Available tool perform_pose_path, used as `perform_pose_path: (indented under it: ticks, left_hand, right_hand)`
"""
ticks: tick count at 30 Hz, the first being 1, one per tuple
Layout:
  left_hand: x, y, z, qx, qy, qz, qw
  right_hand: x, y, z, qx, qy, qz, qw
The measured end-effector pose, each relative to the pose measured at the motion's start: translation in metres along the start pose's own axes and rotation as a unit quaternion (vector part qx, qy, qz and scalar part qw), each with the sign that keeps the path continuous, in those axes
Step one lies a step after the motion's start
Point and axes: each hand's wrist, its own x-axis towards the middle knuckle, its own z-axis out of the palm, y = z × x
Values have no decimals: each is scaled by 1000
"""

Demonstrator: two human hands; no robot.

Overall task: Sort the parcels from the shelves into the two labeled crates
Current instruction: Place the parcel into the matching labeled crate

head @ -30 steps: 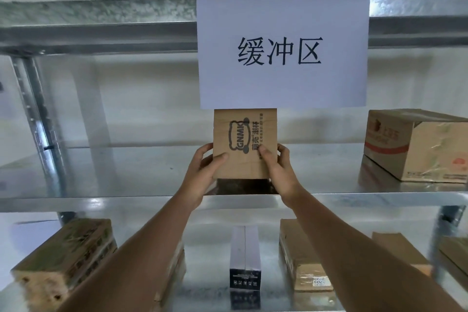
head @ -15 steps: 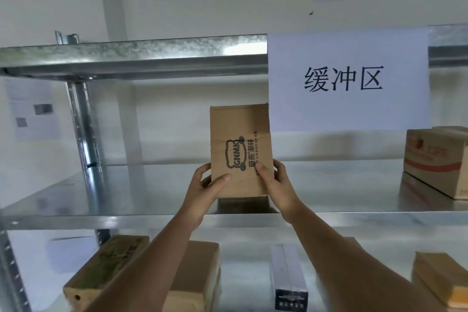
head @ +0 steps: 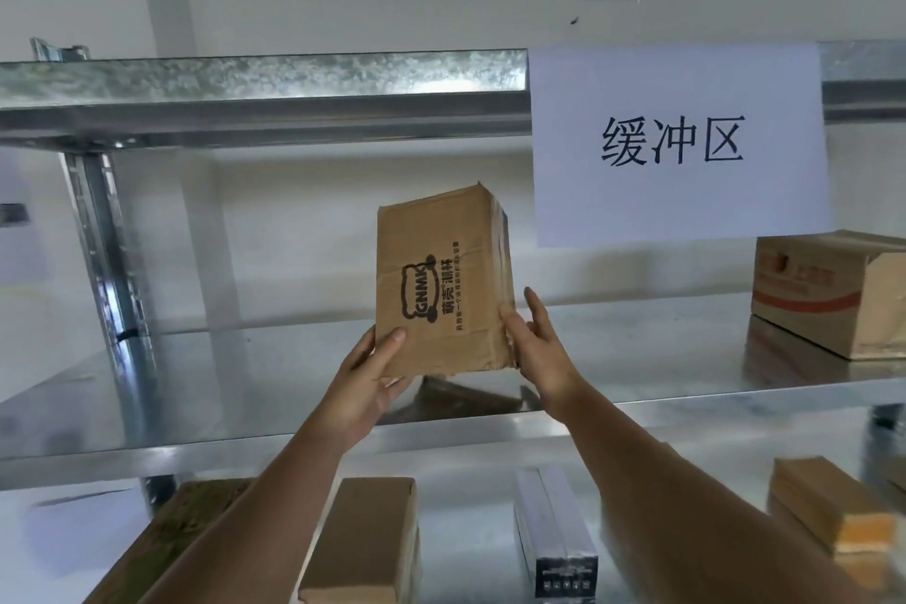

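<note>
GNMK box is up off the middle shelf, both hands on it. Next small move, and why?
Probably draw the GNMK box back toward the body, clear of the shelf edge. Left hand and right hand grip its lower corners, it hangs tilted above the shelf, and no crate is in view.

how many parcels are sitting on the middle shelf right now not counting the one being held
1: a red-striped carton at the shelf's right end, cut off by the frame edge, so more may lie beyond. The held box is lifted clear.
</note>
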Motion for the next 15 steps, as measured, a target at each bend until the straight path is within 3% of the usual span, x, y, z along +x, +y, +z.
perform_pose_path:
  ticks: [3, 6, 9, 15]
  left_hand:
    - [8, -2, -2, -15, 9, -12, 1000]
    - [19, -4, -4, 47, 86, 18, 995]
    - [29, -7, 2, 178, 130, 70, 973]
    - [26, -11, 4, 163, 28, 57, 985]
  right_hand:
    - [6, -2, -5, 32, -18, 71, 997]
    - [13, -4, -3, 43, 5, 34, 998]
    - [17, -2, 6, 33, 56, -11, 998]
    - [19, 19, 18, 30, 48, -47, 997]
